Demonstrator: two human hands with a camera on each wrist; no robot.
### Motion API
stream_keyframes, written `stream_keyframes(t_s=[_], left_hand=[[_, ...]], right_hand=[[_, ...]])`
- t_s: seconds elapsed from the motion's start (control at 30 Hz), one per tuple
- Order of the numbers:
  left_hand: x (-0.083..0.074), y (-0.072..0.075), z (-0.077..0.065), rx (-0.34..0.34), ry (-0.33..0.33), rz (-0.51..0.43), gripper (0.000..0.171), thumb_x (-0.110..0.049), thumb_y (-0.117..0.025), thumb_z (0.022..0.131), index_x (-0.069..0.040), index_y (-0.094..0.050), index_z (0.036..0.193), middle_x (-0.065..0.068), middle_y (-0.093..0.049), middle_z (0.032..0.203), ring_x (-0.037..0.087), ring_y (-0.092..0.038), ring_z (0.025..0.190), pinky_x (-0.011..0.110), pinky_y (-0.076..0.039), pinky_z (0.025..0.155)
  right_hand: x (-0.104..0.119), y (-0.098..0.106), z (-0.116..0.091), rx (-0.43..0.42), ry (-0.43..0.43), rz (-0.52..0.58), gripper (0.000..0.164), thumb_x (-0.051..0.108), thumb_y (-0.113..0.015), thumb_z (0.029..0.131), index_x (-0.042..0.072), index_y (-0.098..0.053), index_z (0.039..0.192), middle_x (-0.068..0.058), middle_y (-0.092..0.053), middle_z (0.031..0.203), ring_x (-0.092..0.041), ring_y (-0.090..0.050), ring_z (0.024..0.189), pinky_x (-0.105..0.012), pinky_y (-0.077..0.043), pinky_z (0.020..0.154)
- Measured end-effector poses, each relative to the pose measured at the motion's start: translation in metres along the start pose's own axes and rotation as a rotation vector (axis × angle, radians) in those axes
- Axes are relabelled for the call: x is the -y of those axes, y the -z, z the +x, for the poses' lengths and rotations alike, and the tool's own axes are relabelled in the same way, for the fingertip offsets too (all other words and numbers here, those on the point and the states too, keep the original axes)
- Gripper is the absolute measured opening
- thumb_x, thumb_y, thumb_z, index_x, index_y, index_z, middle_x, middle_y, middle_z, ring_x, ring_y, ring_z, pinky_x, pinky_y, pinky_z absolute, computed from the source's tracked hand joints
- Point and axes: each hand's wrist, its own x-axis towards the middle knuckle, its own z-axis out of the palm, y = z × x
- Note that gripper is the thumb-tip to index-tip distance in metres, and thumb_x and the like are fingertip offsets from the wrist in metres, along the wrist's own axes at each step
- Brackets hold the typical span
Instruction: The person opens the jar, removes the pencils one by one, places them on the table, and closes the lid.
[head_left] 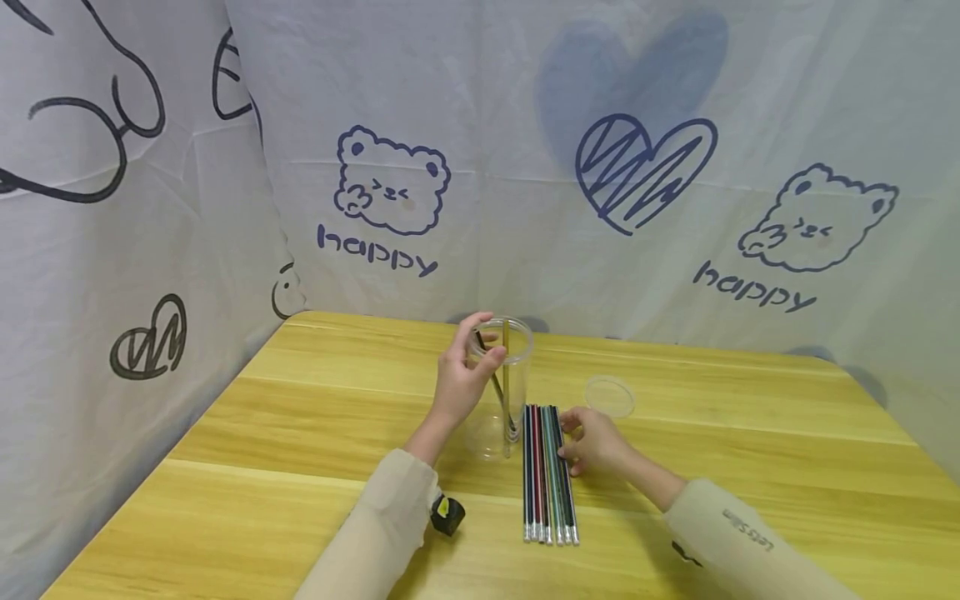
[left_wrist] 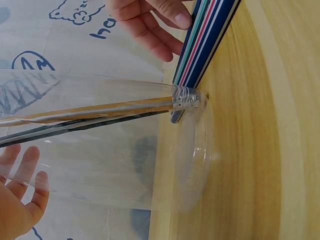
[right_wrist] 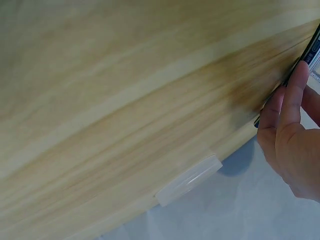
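My left hand (head_left: 461, 379) grips a tall clear plastic jar (head_left: 517, 383) near its rim. The jar stands upright on the table. Inside it lean a gold pencil (head_left: 506, 383) and a dark pencil (head_left: 497, 390), their lower ends at the jar's bottom right. Just right of the jar lies a row of several pencils (head_left: 543, 475), side by side, with metal-and-eraser ends toward me. At the row's right side, the thumb and fingertips of my right hand (head_left: 596, 442) touch the outermost dark pencil. The left wrist view shows the two pencils through the jar wall (left_wrist: 100, 175).
A clear round lid (head_left: 610, 397) lies on the wooden table (head_left: 300, 417) behind my right hand. White cloth (head_left: 510, 233) with drawn bears and hearts hangs along the table's back and left. A small black device (head_left: 447, 515) sits at my left wrist.
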Motion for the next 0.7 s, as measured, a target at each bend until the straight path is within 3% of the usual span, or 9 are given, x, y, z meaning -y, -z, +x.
stream_keyframes(t_s=[0.23,0.47,0.7], left_hand=[[0.001,-0.001,0.000,-0.001,-0.007,0.004,0.089,-0.071,-0.045,0.073,0.003,-0.042,0.124,0.029,-0.057,0.104,0.009,-0.045,0.057,0.019,-0.034,0.043],[0.000,-0.001,-0.001,-0.003,-0.010,0.014,0.089,-0.070,-0.044,0.074,0.003,-0.042,0.124,0.028,-0.057,0.104,0.004,-0.034,0.048,0.018,-0.032,0.042],[0.000,-0.001,-0.001,-0.004,-0.002,0.017,0.089,-0.071,-0.044,0.073,0.002,-0.042,0.124,0.027,-0.057,0.105,0.005,-0.038,0.052,0.018,-0.033,0.043]], right_hand=[[-0.003,0.003,0.002,-0.006,0.008,0.015,0.052,-0.012,-0.064,0.072,-0.013,-0.043,0.119,-0.024,-0.049,0.111,-0.022,-0.056,0.064,-0.031,-0.050,0.047],[0.002,0.012,0.003,-0.028,0.084,0.034,0.048,-0.005,-0.064,0.076,-0.013,-0.043,0.119,-0.027,-0.050,0.111,-0.026,-0.058,0.069,-0.033,-0.050,0.048],[0.012,0.021,0.004,-0.037,0.164,0.068,0.041,-0.001,-0.061,0.082,-0.016,-0.045,0.116,-0.028,-0.052,0.106,-0.033,-0.057,0.068,-0.033,-0.051,0.050]])
